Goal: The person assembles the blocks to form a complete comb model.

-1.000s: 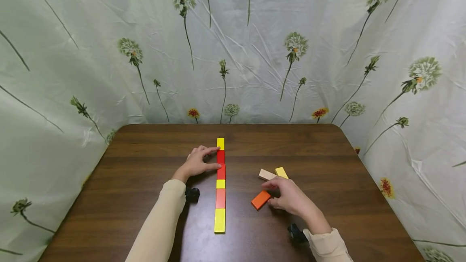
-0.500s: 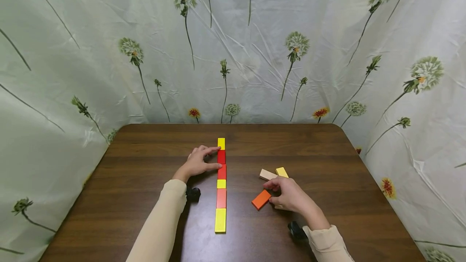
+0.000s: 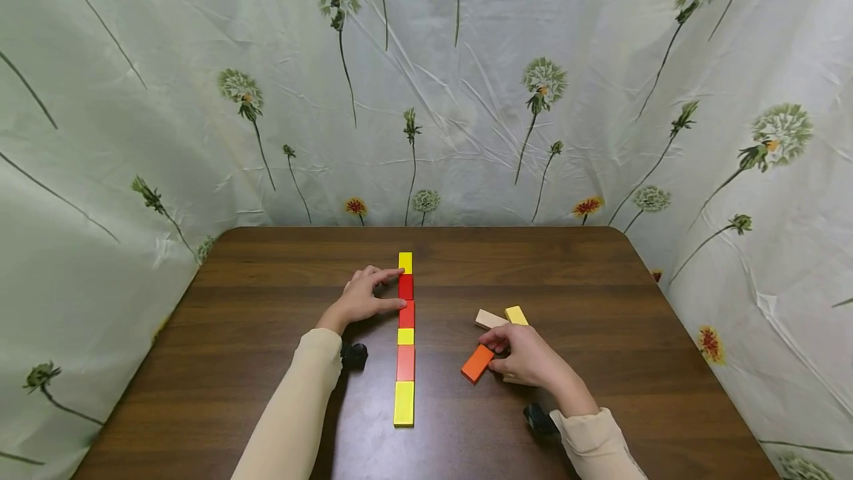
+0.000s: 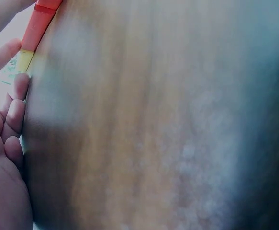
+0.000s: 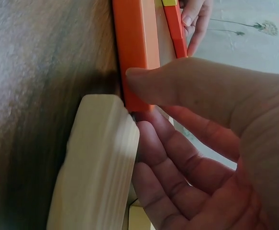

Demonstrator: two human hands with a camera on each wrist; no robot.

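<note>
A straight row of flat wooden blocks runs away from me in the head view: a near yellow block (image 3: 403, 404), a salmon block (image 3: 405, 363), a small yellow block (image 3: 406, 336), two red blocks (image 3: 406, 287) and a far yellow block (image 3: 405, 261). My left hand (image 3: 360, 296) touches the red part of the row from the left with outstretched thumb and index finger; its other fingers bend loosely. To the right of the row, my right hand (image 3: 529, 358) pinches the near end of an orange block (image 5: 137, 38) between thumb and fingers.
Beyond the right hand lie a plain wood block (image 3: 489, 318) and a pale yellow block (image 3: 516, 315). Another plain block (image 5: 96, 163) sits beneath that hand, partly hidden. Black wrist cameras hang by both sleeves. A flowered curtain (image 3: 466, 169) stands behind the brown table (image 3: 280, 258).
My right hand has shifted slightly left and now grips the orange block, which has turned a little to line up more with the row. The left hand stays on the row.
</note>
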